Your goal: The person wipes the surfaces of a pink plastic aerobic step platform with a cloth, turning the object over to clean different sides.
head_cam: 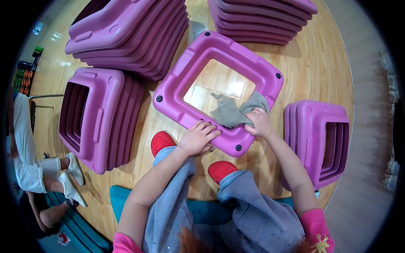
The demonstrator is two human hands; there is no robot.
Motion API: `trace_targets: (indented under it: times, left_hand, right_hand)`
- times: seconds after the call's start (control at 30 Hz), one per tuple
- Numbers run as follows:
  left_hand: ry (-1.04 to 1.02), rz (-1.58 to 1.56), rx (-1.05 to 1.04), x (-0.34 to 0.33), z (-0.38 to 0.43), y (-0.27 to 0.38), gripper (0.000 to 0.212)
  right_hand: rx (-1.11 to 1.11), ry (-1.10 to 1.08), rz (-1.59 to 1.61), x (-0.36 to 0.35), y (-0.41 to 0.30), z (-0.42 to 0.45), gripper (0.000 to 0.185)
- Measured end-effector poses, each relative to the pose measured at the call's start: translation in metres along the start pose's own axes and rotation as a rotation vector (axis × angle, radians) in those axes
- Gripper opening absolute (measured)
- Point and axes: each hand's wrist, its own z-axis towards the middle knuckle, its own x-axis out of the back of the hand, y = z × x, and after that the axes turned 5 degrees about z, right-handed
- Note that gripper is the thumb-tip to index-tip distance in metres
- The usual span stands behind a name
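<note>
A square purple plastic riser frame (180, 72) with black round feet at its corners is held up in front of me, its open middle showing the wood floor. My left hand (200, 136) grips its near edge, fingers over the rim. At the near right side, my right hand (258, 121) clutches a grey-green cloth (229, 112), which lies over the frame's inner edge and partly hangs across the opening. The right thumb and fingers are closed around the bunched cloth.
Stacks of purple frames stand at upper left (126, 47), left (104, 126), top right (259, 19) and right (303, 132). Teal plastic pieces (208, 210) lie beneath my legs. Other people's legs (47, 177) and a rack of items (23, 77) are at far left.
</note>
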Motion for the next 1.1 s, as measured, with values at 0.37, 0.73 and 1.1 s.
trace_targets:
  times: [0.37,0.73,1.1]
  left_hand:
    - [0.081,0.134,0.187,0.0,0.002,-0.027,0.062]
    - [-0.037,0.292,0.174,0.002,0.006,-0.028,0.061]
    - [-0.04,0.276,0.174,0.004,0.007,-0.028,0.061]
  right_hand:
    - [-0.307,-0.001,-0.125,0.017,0.031,0.033,0.038]
    - [-0.547,-0.107,0.195,0.002,-0.02,-0.002,0.029]
    - [-0.879,0.32,1.044,0.004,-0.086,-0.046,0.026]
